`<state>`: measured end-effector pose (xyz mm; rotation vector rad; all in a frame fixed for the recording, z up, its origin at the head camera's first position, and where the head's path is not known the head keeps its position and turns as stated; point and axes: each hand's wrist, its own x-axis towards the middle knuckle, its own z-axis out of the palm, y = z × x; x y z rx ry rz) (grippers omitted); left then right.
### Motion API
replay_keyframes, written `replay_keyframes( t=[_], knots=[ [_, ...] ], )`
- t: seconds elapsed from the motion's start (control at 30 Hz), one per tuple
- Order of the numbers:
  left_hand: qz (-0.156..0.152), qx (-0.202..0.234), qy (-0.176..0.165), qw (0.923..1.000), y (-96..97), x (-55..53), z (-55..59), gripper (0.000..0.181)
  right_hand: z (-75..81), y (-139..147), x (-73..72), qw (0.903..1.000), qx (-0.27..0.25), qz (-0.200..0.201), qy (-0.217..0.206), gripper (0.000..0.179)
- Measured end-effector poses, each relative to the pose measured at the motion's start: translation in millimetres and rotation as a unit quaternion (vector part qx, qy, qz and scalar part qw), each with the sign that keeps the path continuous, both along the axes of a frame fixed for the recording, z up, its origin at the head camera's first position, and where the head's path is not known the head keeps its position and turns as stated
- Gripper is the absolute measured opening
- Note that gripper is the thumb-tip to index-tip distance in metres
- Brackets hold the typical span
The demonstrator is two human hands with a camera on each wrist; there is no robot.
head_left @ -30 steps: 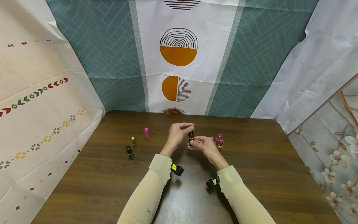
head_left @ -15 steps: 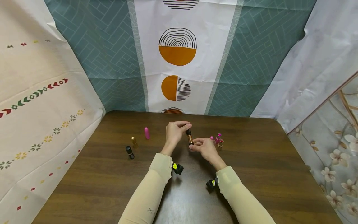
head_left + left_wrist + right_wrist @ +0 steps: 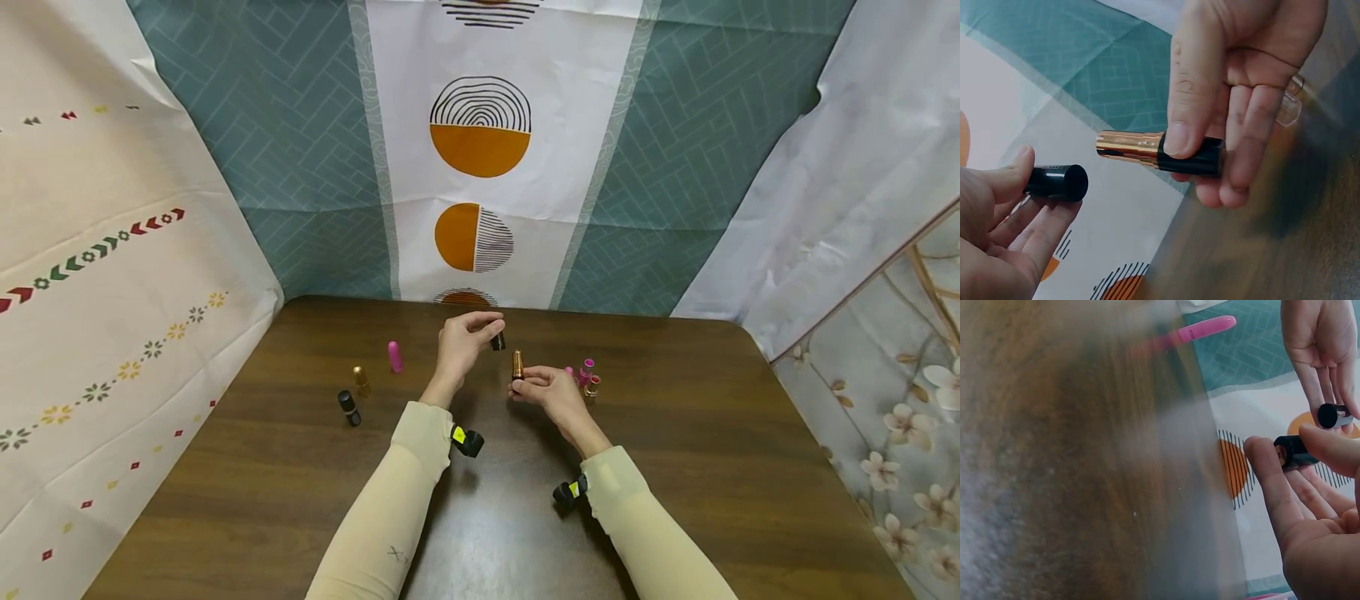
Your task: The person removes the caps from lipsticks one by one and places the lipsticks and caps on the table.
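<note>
In the head view my left hand (image 3: 459,343) pinches a black lipstick cap (image 3: 498,341) between thumb and fingers. Its round end faces the lipstick in the left wrist view, with a gap between them. My right hand (image 3: 551,393) holds the uncapped lipstick (image 3: 1129,147) by its black base, thumb on one side and fingers behind. A copper-gold inner tube sticks out of that base, upright in the head view. Both hands are above the middle of the table, the left one slightly farther back.
On the brown table (image 3: 262,492), a pink cap (image 3: 394,357), a gold cap (image 3: 362,381) and a black cap (image 3: 348,408) stand at left. Beside my right hand are a magenta lipstick tube (image 3: 586,372) and a gold one (image 3: 592,386). A patterned cloth (image 3: 480,183) hangs behind.
The black cap has come off the lipstick. My left hand has moved it back and left, baring the gold tube. My right hand stays nearly in place.
</note>
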<state>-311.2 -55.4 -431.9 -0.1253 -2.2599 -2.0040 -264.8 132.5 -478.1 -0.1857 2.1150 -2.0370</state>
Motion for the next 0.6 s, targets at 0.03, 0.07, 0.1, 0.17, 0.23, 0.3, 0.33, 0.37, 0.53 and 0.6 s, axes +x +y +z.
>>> replay_keyframes(
  t=[0.03,0.07,0.1,0.17,0.23,0.3,0.33,0.37,0.53,0.6],
  knots=[
    [-0.001,-0.006,0.003,1.0000,0.9,-0.4,-0.6,0.023,0.2,0.1,-0.8,1.0000,-0.001,-0.005,0.001,0.032],
    [-0.002,-0.013,0.006,0.9999,1.8,-1.0,-1.3,0.024,0.2,0.2,-1.7,1.0000,-0.001,-0.008,0.005,0.033],
    [-0.002,-0.022,0.008,0.9997,2.7,-1.6,-1.9,0.025,0.7,0.3,-2.6,0.9999,-0.001,-0.013,0.006,0.033],
    [-0.002,-0.039,0.012,0.9992,3.3,-2.5,-3.8,0.026,0.8,-0.2,-4.6,0.9998,-0.003,-0.018,0.013,0.034],
    [-0.003,-0.053,0.014,0.9985,4.1,-4.2,-5.9,0.028,1.1,-0.5,-6.9,0.9995,-0.001,-0.026,0.017,0.033],
    [-0.003,-0.067,0.016,0.9976,5.1,-6.2,-8.2,0.028,1.9,-0.6,-9.3,0.9993,-0.003,-0.034,0.017,0.033],
    [-0.003,-0.074,0.017,0.9971,5.5,-7.2,-9.7,0.027,2.1,-0.8,-10.4,0.9991,-0.003,-0.039,0.017,0.032],
    [-0.003,-0.081,0.017,0.9965,5.9,-8.0,-11.1,0.027,1.8,-0.9,-11.6,0.9989,-0.004,-0.042,0.019,0.032],
    [-0.006,-0.098,0.030,0.9947,7.9,-10.7,-17.8,0.024,-0.9,-4.6,-17.5,0.9979,-0.003,-0.061,0.023,0.030],
    [-0.005,-0.094,0.033,0.9950,8.6,-11.4,-19.5,0.024,-1.5,-7.0,-19.6,0.9975,0.001,-0.067,0.023,0.029]
  ],
)
